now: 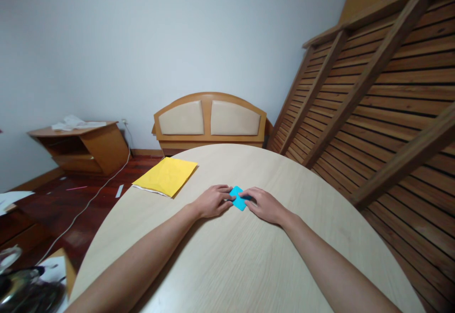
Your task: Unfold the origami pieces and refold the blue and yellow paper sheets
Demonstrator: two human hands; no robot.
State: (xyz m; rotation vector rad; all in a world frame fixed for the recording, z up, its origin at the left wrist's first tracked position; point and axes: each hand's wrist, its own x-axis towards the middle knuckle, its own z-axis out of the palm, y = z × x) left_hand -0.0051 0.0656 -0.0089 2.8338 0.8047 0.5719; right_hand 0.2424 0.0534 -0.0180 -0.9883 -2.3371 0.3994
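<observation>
Looking down from the head cam here. Small blue folded paper (238, 198) is lying flat on the round table (231, 265), roughly mid-table toward the far side, and it sits right between my two hands. My left hand (212, 201) is palm down with the fingertips pressing on the paper's left edge, my right hand (265, 205) is doing the same on the right edge, fingers over it. So neither hand is pinching or lifting it, both are just flat and pushing it onto the tabletop. Yellow sheet stack (166, 176) lies off to the left near the table's rim, well apart from the hands.
</observation>
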